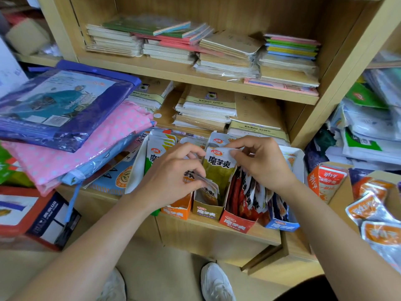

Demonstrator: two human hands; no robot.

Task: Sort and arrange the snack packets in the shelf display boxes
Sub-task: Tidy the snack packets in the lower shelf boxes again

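Left hand (171, 177) pinch on a small packet (209, 184), right hand (260, 164) pinch on olive packet (219, 170), display boxes (207, 210) on wooden shelf (195, 224).

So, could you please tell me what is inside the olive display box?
An olive snack packet stands upright in the olive display box, its top pinched by the right hand; the left hand holds a second packet lower down. The floor is hidden.
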